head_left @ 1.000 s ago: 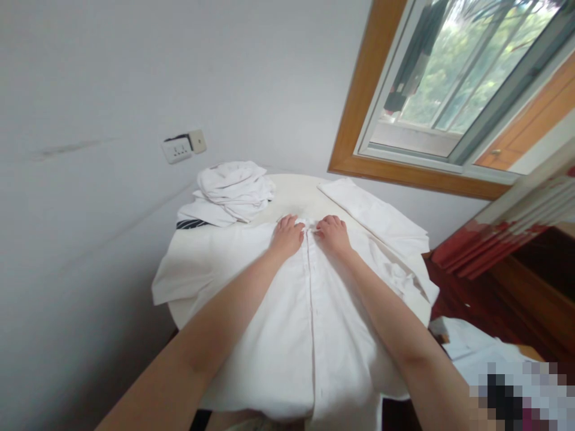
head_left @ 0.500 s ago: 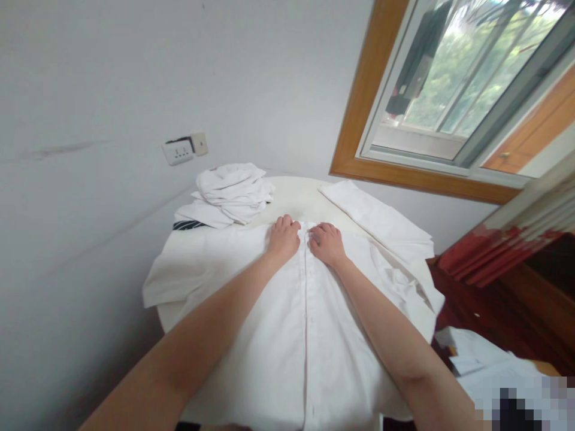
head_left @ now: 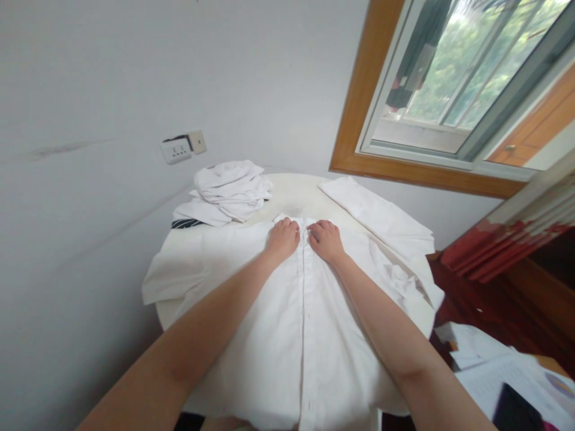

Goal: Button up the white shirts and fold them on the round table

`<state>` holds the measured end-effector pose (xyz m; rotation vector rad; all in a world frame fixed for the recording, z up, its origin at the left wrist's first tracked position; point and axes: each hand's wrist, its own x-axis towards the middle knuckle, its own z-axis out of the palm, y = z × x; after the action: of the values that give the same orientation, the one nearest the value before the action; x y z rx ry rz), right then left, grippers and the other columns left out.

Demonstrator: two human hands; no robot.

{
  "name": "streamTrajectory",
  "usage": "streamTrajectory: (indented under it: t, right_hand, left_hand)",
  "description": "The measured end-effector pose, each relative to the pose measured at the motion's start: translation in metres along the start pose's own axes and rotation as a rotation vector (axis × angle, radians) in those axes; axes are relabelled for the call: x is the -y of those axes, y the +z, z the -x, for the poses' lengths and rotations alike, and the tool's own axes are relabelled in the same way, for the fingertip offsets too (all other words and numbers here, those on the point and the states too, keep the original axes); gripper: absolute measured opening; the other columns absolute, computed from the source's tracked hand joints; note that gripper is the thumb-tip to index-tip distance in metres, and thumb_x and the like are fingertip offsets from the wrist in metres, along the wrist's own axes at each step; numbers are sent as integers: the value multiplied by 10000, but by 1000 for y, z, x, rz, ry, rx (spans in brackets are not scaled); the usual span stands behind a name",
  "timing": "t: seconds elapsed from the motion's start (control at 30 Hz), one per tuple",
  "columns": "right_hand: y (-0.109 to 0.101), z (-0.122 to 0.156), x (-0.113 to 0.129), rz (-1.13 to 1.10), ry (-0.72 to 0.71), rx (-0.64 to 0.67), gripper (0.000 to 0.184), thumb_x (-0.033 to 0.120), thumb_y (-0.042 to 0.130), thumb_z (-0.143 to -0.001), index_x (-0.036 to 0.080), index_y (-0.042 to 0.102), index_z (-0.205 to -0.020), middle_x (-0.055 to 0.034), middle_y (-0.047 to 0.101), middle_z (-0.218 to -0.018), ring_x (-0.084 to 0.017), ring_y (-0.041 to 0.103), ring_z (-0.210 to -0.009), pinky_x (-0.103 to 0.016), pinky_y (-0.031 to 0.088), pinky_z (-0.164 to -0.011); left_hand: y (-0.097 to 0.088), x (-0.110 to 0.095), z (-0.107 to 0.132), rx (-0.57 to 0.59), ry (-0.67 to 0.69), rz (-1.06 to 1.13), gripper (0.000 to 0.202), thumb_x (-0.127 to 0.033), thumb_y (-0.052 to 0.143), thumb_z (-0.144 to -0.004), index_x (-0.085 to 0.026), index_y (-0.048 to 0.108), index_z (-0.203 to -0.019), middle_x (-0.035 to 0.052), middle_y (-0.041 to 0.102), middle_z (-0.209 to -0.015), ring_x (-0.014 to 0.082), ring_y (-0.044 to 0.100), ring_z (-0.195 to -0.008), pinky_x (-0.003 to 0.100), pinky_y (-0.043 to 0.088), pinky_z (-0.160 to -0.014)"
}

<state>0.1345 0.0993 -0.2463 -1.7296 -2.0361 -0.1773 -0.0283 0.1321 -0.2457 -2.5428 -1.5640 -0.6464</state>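
A white button-up shirt [head_left: 269,335] lies spread front-up over a small round table [head_left: 296,194], its short sleeves hanging off both sides. My left hand [head_left: 282,239] and my right hand [head_left: 327,239] sit side by side at the top of the button placket, just under the collar. Both hands have their fingers curled and pinched on the shirt's front edges. Whether a button is between the fingertips is too small to tell.
A pile of folded white clothes [head_left: 231,188] with a dark striped piece [head_left: 184,223] lies at the table's far left. Another folded white garment [head_left: 377,215] lies at the far right. A wall socket [head_left: 177,149], a wood-framed window [head_left: 449,90] and papers [head_left: 503,377] at lower right surround it.
Both hands stay at the top of the placket, shifting slightly. The camera view has moved a little; the shirt's left sleeve hangs a bit lower.
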Motion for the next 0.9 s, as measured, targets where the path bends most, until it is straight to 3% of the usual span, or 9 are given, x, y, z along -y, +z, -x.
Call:
streamTrajectory:
  t: [0.17, 0.37, 0.53, 0.73, 0.9]
  right_hand:
    - [-5, 1, 4, 25, -17, 15, 298, 273, 485, -884, 230, 630, -1141, -90, 587, -1147, -236, 459, -1127, -359, 311, -968]
    - [-7, 1, 5, 55, -38, 42, 301, 267, 474, -895, 216, 622, -1152, -105, 581, -1141, -239, 453, -1115, -367, 300, -969]
    - [-11, -1, 8, 113, -73, -24, 263, 259, 486, -897, 202, 671, -1075, -120, 530, -1217, -261, 403, -1157, -380, 307, -943]
    - [-20, -4, 14, 180, -35, 37, 267, 259, 444, -927, 209, 699, -985, -125, 587, -1020, -260, 478, -1028, -367, 353, -850]
    - [-11, -7, 8, -56, 100, 121, 251, 234, 440, -908, 235, 635, -1065, -41, 675, -881, -184, 593, -816, -270, 385, -688]
  left_hand:
    - [1, 0, -2, -11, 6, 20, 197, -339, 501, -912, -180, 596, -981, 84, 570, -1011, 227, 553, -987, 327, 442, -869]
    - [1, -2, -4, -10, -10, 28, 182, -329, 527, -903, -175, 582, -982, 88, 575, -1007, 218, 565, -983, 313, 440, -859]
    - [3, 1, -7, 15, -19, 65, 174, -325, 522, -908, -173, 596, -950, 81, 592, -992, 204, 579, -963, 300, 444, -855]
    - [-2, 1, -10, 57, -28, 31, 229, -329, 476, -932, -156, 624, -916, 99, 626, -984, 209, 608, -920, 294, 464, -794]
    - [-3, 1, -13, 70, -55, 71, 234, -345, 483, -926, -172, 641, -913, 83, 657, -973, 202, 626, -920, 281, 465, -770]
